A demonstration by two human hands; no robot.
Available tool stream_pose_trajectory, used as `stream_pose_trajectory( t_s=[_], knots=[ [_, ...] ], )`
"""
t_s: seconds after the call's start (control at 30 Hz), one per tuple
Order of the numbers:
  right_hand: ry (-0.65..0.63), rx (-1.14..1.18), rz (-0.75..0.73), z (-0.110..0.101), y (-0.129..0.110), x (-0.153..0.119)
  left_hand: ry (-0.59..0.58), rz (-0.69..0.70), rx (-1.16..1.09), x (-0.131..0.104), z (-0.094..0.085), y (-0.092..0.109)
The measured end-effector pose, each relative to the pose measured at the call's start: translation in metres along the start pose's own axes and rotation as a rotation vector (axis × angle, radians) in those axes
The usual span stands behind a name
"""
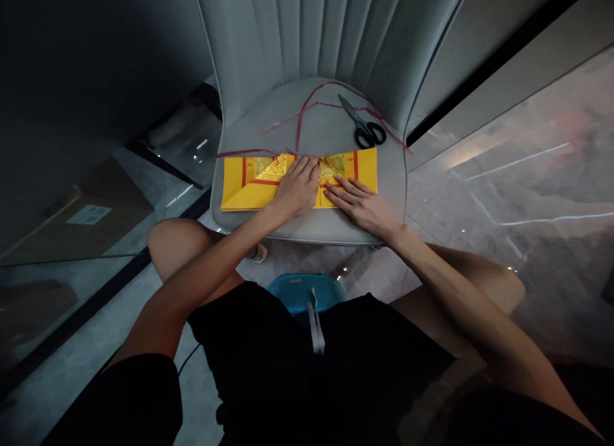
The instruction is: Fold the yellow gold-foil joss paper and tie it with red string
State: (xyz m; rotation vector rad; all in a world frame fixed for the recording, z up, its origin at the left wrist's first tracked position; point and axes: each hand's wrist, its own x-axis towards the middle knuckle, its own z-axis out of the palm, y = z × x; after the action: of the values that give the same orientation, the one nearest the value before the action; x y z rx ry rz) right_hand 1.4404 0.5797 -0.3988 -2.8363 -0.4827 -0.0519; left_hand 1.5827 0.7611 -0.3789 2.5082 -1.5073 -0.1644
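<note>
A stack of yellow paper (366, 171) with red and gold printing lies folded into a long strip across the chair seat. Its left part has a slanted fold. My left hand (298, 187) is closed on the strip near its middle, fingers bent together and the thumb hidden. Flat on the right half rests my right hand (359, 203), its fingers spread. Thin red ribbon (300, 123) trails behind the paper and out to its left. Scissors (363, 126) with black handles lie on the seat behind the right hand, touching or close to the ribbon.
The grey padded chair (307, 231) faces me, its ribbed backrest behind the seat. A blue plastic stool (297, 289) shows beneath me, between my legs. To the left, a cardboard box (110, 196) appears behind or reflected in a dark glossy panel. Shiny tiled floor (527, 241) stretches right.
</note>
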Motion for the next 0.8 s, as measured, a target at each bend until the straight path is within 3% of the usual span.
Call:
stream_pose_trajectory(
  t_s=[0.27, 0.8],
  knots=[
    [0.0, 0.012, 0.006, -0.0014, -0.0022, 0.0001, 0.035, 0.006, 0.014, -0.0008, -0.0001, -0.0002],
    [-0.006, -0.008, -0.006, 0.0012, -0.0015, 0.0018, -0.024, 0.013, 0.025, -0.0014, 0.0005, -0.0008]
  ],
)
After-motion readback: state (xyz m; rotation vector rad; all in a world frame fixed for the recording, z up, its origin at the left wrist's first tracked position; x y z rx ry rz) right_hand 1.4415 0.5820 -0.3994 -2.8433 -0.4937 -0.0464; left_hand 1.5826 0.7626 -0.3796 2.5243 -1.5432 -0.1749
